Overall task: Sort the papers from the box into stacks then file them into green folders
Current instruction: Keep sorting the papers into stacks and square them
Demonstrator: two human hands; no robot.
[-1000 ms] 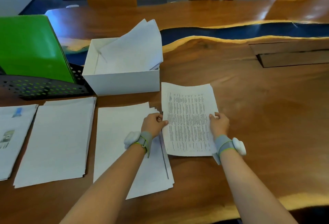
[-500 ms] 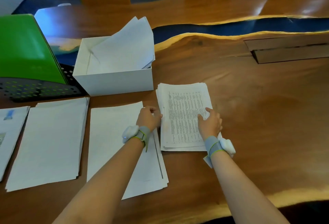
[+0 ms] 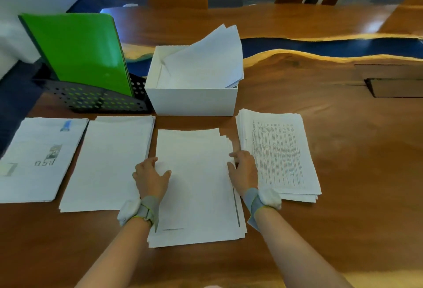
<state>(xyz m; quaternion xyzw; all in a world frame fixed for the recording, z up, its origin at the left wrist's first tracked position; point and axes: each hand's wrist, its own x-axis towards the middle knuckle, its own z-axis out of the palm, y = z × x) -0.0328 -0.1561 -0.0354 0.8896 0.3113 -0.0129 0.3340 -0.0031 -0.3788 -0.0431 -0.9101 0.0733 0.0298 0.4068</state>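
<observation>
I have both hands down on the table, one at each side of the middle stack of white sheets, which lies near me, just this side of the box. The left hand rests on the stack's left edge. Its thumb lies on the top sheet and its fingers are loosely spread along the side, so it is released and clenched round nothing. The right hand sits at the stack's right edge, in the narrow gap between this stack and the text stack. Its fingers are fairly straight and touch the uneven sheet edges, so it is released as well. At the far right corner of the middle stack I see several sheets fanned out of line.

Left of the middle stack lies the blank stack. Farther left is the picture stack, whose top sheet carries a small photo and a blue mark. All four stacks lie side by side in a row along the near part of the table.

The white box stands just beyond the middle stack. Loose papers lean inside it and stick out over its far right rim. Left of the box, green folders stand tilted in a black mesh rack. Each wrist wears a grey wristband with a white pad.
</observation>
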